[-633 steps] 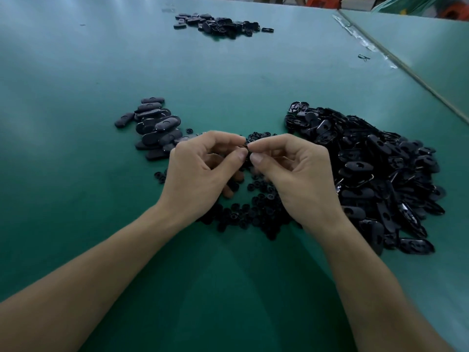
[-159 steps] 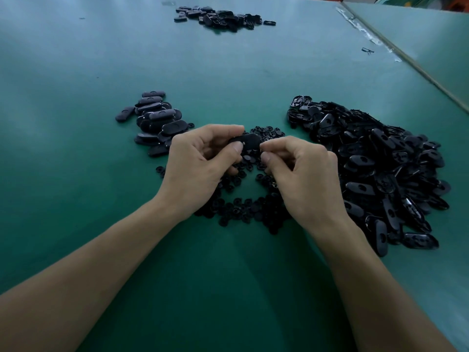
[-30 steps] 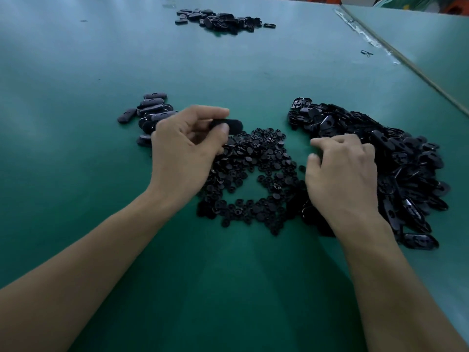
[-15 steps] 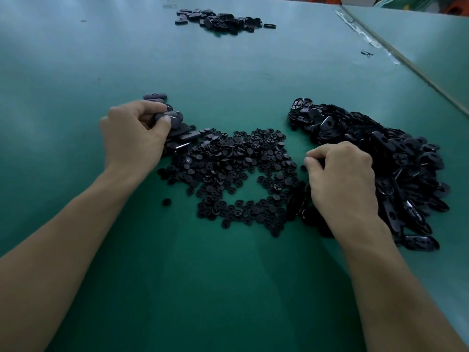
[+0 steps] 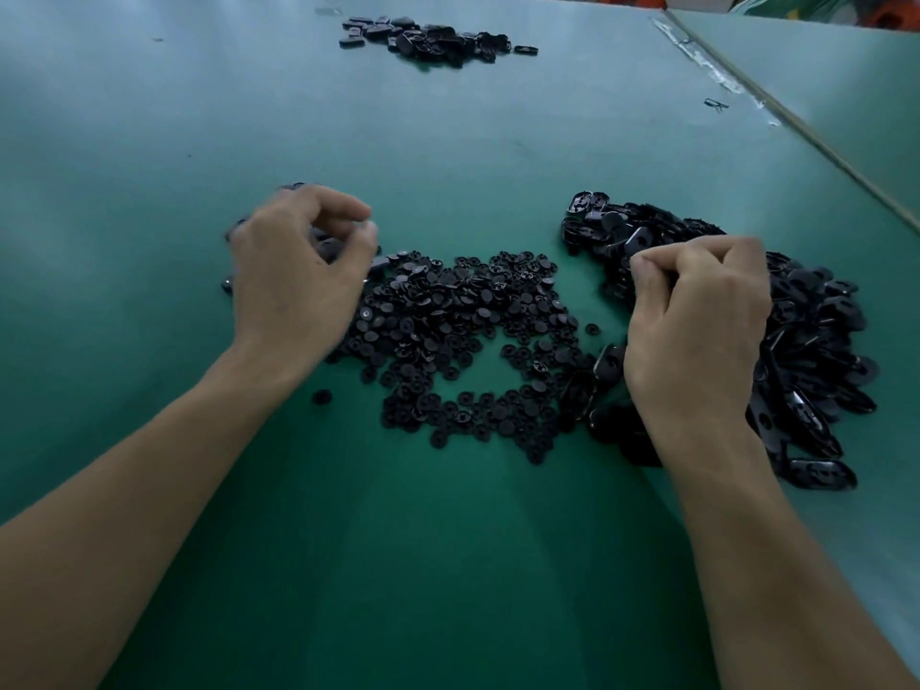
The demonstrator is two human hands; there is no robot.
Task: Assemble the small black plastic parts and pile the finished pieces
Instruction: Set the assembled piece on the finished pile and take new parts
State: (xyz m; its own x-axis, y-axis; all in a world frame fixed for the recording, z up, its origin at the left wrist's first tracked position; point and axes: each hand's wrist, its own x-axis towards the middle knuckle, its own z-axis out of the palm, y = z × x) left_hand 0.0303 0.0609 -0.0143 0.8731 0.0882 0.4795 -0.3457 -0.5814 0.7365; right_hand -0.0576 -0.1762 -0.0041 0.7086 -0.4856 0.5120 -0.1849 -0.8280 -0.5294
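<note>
Head view: left hand (image 5: 298,276) and right hand (image 5: 697,321) apart; table edge (image 5: 816,143) rightward.

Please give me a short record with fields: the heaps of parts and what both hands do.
surface: green table
middle heap: small round parts, spread flat
right heap: oval shells, piled
left heap: oval pieces, mostly hidden under left hand
far heap: more black parts
left hand: blurred, fingers curled, hold unclear
right hand: over oval shells, thumb and forefinger pinched, content hidden
</note>
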